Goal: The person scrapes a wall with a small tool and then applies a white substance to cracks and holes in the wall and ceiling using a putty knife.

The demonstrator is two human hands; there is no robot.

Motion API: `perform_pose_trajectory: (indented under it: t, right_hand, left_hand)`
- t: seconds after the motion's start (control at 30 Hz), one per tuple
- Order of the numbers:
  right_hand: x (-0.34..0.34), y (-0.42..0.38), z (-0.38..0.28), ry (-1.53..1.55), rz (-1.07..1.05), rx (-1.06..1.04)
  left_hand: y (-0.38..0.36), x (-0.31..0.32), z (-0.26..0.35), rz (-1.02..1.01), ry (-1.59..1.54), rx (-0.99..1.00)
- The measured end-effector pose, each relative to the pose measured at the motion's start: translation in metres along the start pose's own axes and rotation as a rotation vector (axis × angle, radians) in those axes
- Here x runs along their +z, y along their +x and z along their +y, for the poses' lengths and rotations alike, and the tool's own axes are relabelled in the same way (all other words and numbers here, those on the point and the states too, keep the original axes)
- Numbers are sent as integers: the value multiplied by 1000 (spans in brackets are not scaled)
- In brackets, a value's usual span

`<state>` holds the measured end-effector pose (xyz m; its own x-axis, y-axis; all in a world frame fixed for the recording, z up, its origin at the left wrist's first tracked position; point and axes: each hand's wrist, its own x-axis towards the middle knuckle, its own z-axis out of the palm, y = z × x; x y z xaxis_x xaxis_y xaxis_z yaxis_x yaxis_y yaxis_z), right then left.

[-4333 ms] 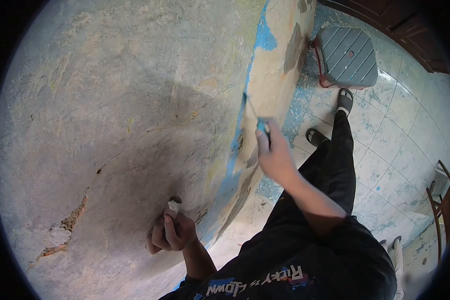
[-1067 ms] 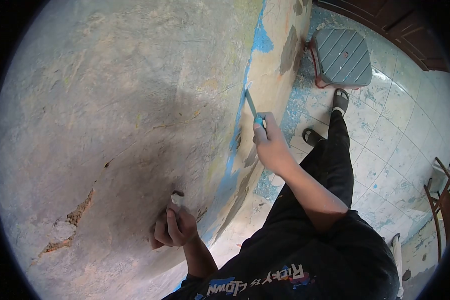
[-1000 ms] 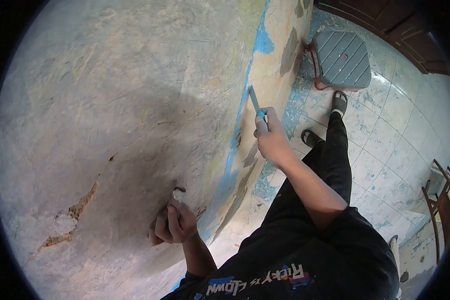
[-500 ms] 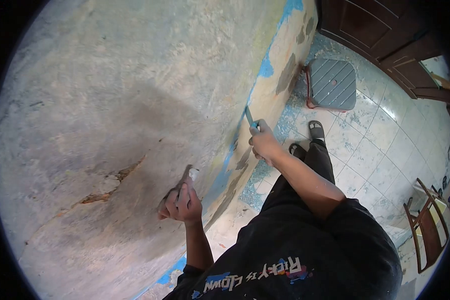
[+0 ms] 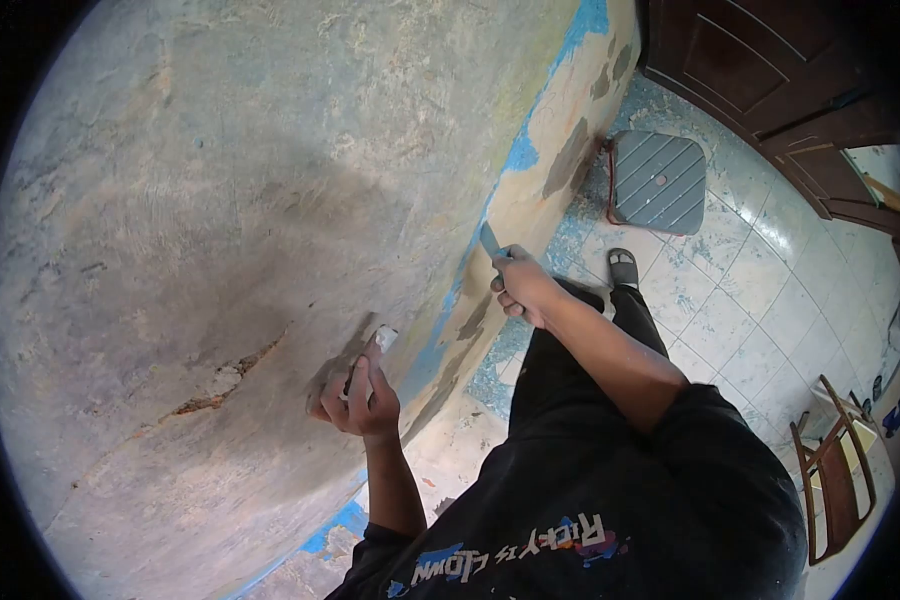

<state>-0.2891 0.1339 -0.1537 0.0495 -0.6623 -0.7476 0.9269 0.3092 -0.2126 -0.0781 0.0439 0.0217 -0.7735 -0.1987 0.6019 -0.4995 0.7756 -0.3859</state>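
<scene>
Wall (image 5: 210, 220) barring way beyond left hand (image 5: 358, 398)

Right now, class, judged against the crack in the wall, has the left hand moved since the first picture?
Yes, the left hand has moved towards the crack.

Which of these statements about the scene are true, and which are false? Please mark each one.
1. The right hand holds a bladed tool. True.
2. The left hand has nothing in its grip. False: it holds an object with a whitish lump at its end.
3. The grey-topped stool stands on the tiled floor. True.
4. The broken crack in the wall lies between the hands. False: it is beyond the left hand, on the side away from the right.
5. Blue paint shows on the wall. True.
</scene>
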Motion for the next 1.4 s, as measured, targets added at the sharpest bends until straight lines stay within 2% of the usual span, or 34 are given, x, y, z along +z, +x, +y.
perform_pose_trajectory:
  t: [0.07,0.17,0.37,0.5,0.6,0.7,0.8,1.2,1.3,1.4]
  right_hand:
    - [12,-26,-5,41,-54,32]
    - [3,5,-3,43,50,35]
    - [14,-18,-8,35,-5,48]
    - [-8,11,-2,43,19,61]
    - [7,-23,-8,41,-41,39]
    - [-3,12,-4,21,69,9]
    - [-2,0,-5,42,-4,21]
    - [7,-2,1,-59,88,-50]
    - [0,10,-4,-1,114,-30]
    - [11,-4,-4,10,63,-38]
  left_hand:
    - [2,-1,-1,-8,12,13]
    - [9,4,4,14,-7,-18]
    - [15,7,-3,12,0,46]
    - [6,17,-15,1,78,70]
    - [10,14,-14,7,90,88]
    - [12,18,-7,15,101,89]
    - [12,25,-8,25,87,78]
    - [5,23,-12,19,100,88]
    - [8,26,-10,27,97,84]
    - [4,21,-14,13,101,90]
